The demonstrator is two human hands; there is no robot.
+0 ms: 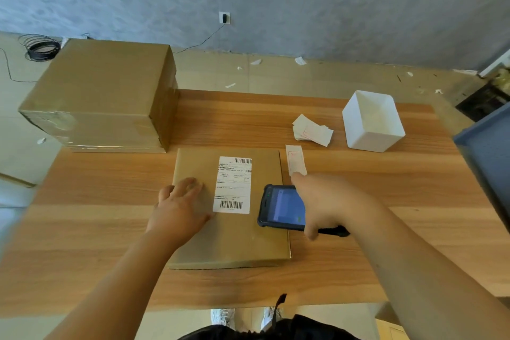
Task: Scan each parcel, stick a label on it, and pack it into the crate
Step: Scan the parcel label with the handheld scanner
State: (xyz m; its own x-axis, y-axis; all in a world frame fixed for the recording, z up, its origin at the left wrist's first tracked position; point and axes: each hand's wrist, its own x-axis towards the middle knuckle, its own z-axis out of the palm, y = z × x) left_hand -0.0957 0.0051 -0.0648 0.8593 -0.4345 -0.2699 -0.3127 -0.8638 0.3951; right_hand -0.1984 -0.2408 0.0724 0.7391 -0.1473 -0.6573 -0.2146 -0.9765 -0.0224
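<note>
A flat brown cardboard parcel (237, 240) lies in the middle of the wooden table (386, 215), with a white shipping label (233, 185) bearing barcodes on its top. My left hand (179, 207) rests flat on the parcel, left of that label. My right hand (328, 201) grips a dark handheld scanner (281, 208), its screen facing up, over the parcel's right edge. The forefinger of that hand reaches toward a single small white sticker (295, 159) lying just right of the parcel. A loose pile of similar stickers (311, 131) sits farther back.
A large sealed cardboard box (102, 94) stands at the table's back left corner. A white square tub (372, 121) stands at the back right. The edge of a blue crate (485, 154) shows at the far right. Coiled cable (41, 47) lies on the floor.
</note>
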